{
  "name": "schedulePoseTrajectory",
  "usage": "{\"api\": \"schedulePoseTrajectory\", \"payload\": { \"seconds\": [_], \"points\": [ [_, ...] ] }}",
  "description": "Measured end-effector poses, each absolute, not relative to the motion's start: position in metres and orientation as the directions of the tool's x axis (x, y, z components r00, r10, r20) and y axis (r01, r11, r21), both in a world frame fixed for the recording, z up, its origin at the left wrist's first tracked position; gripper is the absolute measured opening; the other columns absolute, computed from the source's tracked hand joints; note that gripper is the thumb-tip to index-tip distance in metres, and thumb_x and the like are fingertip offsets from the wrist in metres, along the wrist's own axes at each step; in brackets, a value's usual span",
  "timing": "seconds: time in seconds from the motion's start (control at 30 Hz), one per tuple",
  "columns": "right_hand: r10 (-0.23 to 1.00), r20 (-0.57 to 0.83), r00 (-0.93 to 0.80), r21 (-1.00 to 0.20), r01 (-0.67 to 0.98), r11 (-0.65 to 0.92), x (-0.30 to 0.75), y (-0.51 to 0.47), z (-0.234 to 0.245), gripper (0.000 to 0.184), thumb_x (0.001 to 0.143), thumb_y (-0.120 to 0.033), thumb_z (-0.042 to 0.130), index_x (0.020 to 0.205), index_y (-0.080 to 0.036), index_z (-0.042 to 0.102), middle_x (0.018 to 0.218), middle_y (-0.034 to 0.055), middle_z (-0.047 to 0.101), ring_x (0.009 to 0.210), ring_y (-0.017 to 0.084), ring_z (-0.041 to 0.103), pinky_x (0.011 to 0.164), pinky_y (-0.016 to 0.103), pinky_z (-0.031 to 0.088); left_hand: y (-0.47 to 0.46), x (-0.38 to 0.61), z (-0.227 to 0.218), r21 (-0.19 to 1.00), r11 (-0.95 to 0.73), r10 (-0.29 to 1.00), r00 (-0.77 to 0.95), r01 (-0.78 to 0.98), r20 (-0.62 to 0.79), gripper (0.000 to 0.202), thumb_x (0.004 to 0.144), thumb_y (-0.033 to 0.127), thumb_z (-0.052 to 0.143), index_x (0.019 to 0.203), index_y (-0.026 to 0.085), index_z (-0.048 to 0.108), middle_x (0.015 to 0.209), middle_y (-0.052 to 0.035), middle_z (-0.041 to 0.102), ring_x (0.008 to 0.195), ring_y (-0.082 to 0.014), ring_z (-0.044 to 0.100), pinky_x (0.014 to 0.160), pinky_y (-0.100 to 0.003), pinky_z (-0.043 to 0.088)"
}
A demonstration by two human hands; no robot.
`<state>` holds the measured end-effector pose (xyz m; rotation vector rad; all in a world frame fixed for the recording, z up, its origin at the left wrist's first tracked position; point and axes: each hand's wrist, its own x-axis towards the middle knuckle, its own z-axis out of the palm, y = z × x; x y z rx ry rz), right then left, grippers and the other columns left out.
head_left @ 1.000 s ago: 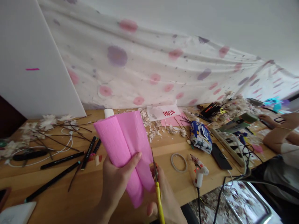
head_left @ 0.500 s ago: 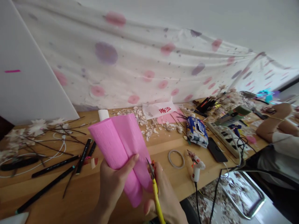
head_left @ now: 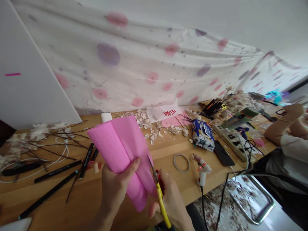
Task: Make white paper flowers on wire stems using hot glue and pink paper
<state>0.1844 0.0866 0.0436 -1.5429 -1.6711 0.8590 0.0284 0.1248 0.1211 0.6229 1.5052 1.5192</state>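
My left hand point(head_left: 117, 181) grips a partly unrolled roll of pink crepe paper point(head_left: 113, 146), thumb pressed on its front and fingers behind it. The roll leans up and to the left, with a loose sheet opening toward the right. My right hand point(head_left: 172, 202) is closed around scissors point(head_left: 160, 197) with yellow and red handles. Their dark blades point up and left at the sheet's right edge; whether they touch or cut the paper I cannot tell.
Right of my hands lie a tape ring point(head_left: 181, 163), a glue gun point(head_left: 203, 171), a wipes pack point(head_left: 202, 134), a phone point(head_left: 223, 153) and a power strip point(head_left: 229, 142). Markers point(head_left: 57, 171) and flower stems point(head_left: 55, 141) lie left. A co-worker's arm point(head_left: 284, 123) is far right.
The paper roll in my left hand has shifted slightly left and up. The scissors have moved a little up and left, so more blade shows against the sheet.
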Motion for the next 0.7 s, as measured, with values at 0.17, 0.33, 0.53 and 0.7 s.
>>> {"api": "schedulePoseTrajectory", "payload": {
  "seconds": [0.17,0.33,0.53,0.7],
  "points": [
    [0.997,0.024,-0.068,-0.84,0.54,0.057,0.1898,0.0841,0.0366,0.074,0.058,-0.09,0.07,0.07,-0.024,0.038,0.061,-0.0038,0.05,0.055,0.012,0.038,0.05,0.025,0.024,0.1236,0.0302,0.1225,0.963,0.089,0.833,-0.511,-0.253,-0.212,0.04,0.051,0.034,0.093,0.081,0.017,0.072,0.068,-0.0001,0.075,0.062,-0.019,0.068,0.053,-0.023,0.054],
    [0.998,0.02,-0.053,-0.83,0.556,0.046,0.1915,0.0837,0.0367,0.069,0.06,-0.079,0.077,0.069,-0.024,0.037,0.061,-0.0038,0.049,0.056,0.013,0.039,0.051,0.025,0.023,0.1235,0.0298,0.1195,0.954,0.084,0.832,-0.506,-0.288,-0.226,0.041,0.05,0.031,0.095,0.081,0.016,0.072,0.067,0.0003,0.075,0.06,-0.0182,0.067,0.052,-0.022,0.054],
    [0.994,0.032,-0.101,-0.826,0.558,0.083,0.1913,0.0868,0.0399,0.074,0.059,-0.092,0.066,0.074,-0.023,0.042,0.067,-0.0025,0.053,0.056,0.014,0.042,0.053,0.026,0.024,0.1223,0.0274,0.1156,0.943,0.128,0.855,-0.448,-0.308,-0.263,0.037,0.049,0.032,0.094,0.074,0.015,0.073,0.062,-0.0014,0.074,0.054,-0.0188,0.066,0.047,-0.023,0.052],
    [0.992,0.053,-0.111,-0.822,0.559,0.106,0.192,0.09,0.0394,0.086,0.053,-0.105,0.05,0.078,-0.023,0.046,0.073,-0.0001,0.057,0.06,0.016,0.047,0.054,0.027,0.028,0.1214,0.0288,0.1139,0.956,0.144,0.871,-0.425,-0.256,-0.246,0.034,0.051,0.033,0.093,0.071,0.015,0.073,0.058,-0.0011,0.072,0.051,-0.0184,0.064,0.045,-0.024,0.05]
  ]
}}
